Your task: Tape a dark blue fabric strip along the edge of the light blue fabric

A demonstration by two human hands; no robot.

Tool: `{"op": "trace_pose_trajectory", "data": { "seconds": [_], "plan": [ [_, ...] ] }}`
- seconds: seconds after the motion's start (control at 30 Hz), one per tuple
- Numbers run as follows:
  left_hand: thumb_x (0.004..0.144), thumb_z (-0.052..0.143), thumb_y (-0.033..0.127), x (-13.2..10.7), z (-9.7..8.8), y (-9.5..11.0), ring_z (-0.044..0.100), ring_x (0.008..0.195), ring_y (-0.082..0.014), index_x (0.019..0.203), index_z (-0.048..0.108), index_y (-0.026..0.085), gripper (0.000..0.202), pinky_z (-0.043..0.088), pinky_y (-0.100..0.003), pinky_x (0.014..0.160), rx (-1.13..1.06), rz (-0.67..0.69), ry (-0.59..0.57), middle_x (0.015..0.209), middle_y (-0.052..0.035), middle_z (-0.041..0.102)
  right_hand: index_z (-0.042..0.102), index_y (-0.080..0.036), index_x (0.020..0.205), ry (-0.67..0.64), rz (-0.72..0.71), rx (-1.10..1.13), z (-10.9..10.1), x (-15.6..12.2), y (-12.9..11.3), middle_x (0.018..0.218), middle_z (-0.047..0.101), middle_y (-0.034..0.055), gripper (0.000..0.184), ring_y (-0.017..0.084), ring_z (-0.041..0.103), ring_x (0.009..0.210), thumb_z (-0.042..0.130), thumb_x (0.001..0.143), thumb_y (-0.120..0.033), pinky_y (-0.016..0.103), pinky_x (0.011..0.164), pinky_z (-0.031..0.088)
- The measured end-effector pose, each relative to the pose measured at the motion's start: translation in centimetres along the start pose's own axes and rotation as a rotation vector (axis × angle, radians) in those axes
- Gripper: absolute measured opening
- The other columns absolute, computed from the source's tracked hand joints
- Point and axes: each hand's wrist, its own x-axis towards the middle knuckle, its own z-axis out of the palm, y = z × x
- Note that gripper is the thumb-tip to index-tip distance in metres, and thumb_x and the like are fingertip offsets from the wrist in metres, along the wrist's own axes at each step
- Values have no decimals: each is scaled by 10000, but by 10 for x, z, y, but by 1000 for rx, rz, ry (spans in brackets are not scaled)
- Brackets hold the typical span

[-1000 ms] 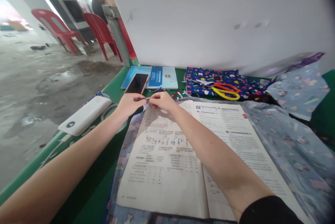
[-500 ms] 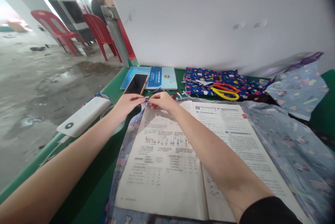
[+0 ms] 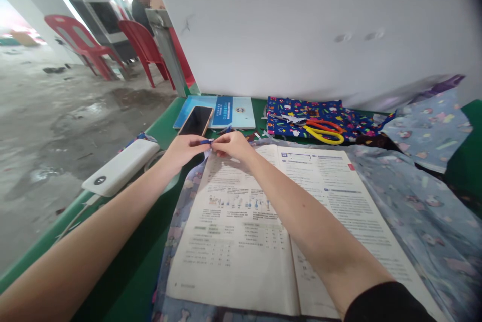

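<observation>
An open book lies on pale blue printed cloth spread over the green table. My left hand and my right hand meet at the book's far left corner. Both pinch the edge of the cloth there, fingertips almost touching. A small blue bit shows between the fingertips. Both forearms stretch out over the book's left page.
A white power bank with a cable lies at the table's left edge. A phone rests on a blue booklet. Orange and yellow scissors lie on dark blue patterned cloth. A white wall stands behind. Red chairs and a person stand far left.
Hardly anything has changed. Both hands stay pinched together at the book's far left corner, with only slight finger movement. The view has shifted a little.
</observation>
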Motion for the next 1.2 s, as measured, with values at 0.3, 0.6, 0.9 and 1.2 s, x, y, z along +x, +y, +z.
{"op": "trace_pose_trajectory", "data": {
  "seconds": [0.3, 0.6, 0.9, 1.2],
  "plan": [
    [635, 785, 396, 0, -1, 0, 612, 676, -166, 833, 774, 188, 287, 427, -266, 631, 52, 9, 40, 747, -19, 728, 666, -121, 669, -1, -113, -37, 2, 6, 12, 546, 613, 7, 125, 85, 582, 505, 621, 783, -149, 179, 498, 477],
    [655, 771, 375, -2, 0, 1, 614, 687, -164, 820, 760, 179, 256, 435, -262, 640, 45, 35, 37, 759, -26, 727, 683, -125, 701, -21, -69, 27, 0, 3, 8, 676, 674, 25, 96, 78, 601, 539, 639, 781, -158, 178, 518, 500],
    [677, 740, 345, -2, 1, 2, 635, 711, -161, 842, 715, 172, 240, 451, -254, 654, 58, 61, -19, 788, -25, 727, 653, -127, 727, -83, 100, 210, -1, 4, 6, 707, 696, 37, 95, 109, 665, 600, 617, 814, -115, 197, 553, 554],
    [689, 722, 370, -2, 1, 4, 643, 729, -178, 857, 703, 164, 267, 456, -274, 676, 114, 88, -30, 796, -35, 726, 632, -129, 676, -81, 107, 212, 0, 2, 4, 659, 681, 27, 146, 97, 649, 579, 611, 818, -102, 188, 546, 556]
  ]
}}
